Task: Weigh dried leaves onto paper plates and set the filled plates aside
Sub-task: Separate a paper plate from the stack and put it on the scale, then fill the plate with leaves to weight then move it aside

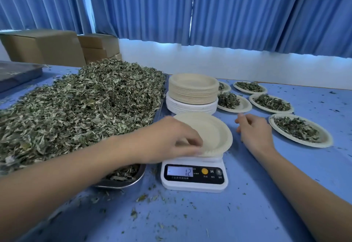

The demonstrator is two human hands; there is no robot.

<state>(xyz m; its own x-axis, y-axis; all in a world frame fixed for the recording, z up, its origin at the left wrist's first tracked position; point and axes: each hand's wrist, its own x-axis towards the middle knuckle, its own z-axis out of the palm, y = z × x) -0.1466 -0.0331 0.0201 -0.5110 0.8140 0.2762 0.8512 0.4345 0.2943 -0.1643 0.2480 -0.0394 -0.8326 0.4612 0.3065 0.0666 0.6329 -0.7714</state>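
Hands [167, 138] [255, 133] at plate [215, 135] on scale [194, 183], leaf-strewn blue table [247, 207], blue curtains [247, 13], cardboard boxes [43, 45]

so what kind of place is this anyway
Likely a small herb-portioning or packing workroom, not a home kitchen: a big heap of dried leaves in a steel tray, a digital scale beside stacked paper plates, and cardboard boxes at the back.

Small print on the white digital scale [194, 185] escapes us; the tan paper plate stack [193, 91] half hides one leaf-filled plate [226, 88].
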